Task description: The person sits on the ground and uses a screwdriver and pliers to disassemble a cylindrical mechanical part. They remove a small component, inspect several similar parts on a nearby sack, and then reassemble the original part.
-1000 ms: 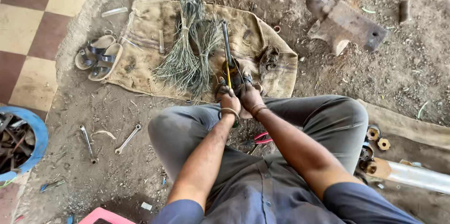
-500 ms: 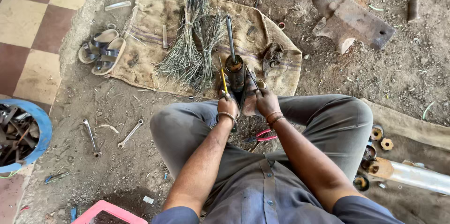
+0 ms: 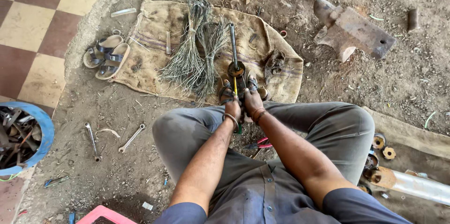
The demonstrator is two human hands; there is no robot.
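Both hands (image 3: 243,104) together on upright rod (image 3: 234,48)

Both hands (image 3: 243,106) grip a yellow-handled tool (image 3: 235,85) over burlap (image 3: 150,50).

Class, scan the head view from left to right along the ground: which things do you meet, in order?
Blue tub of scrap metal → two wrenches → sandals → wire bundles → the hands on a dark rod → anvil → silver pipe.

One head-worn camera looks steeply down, close above the seated person's lap.
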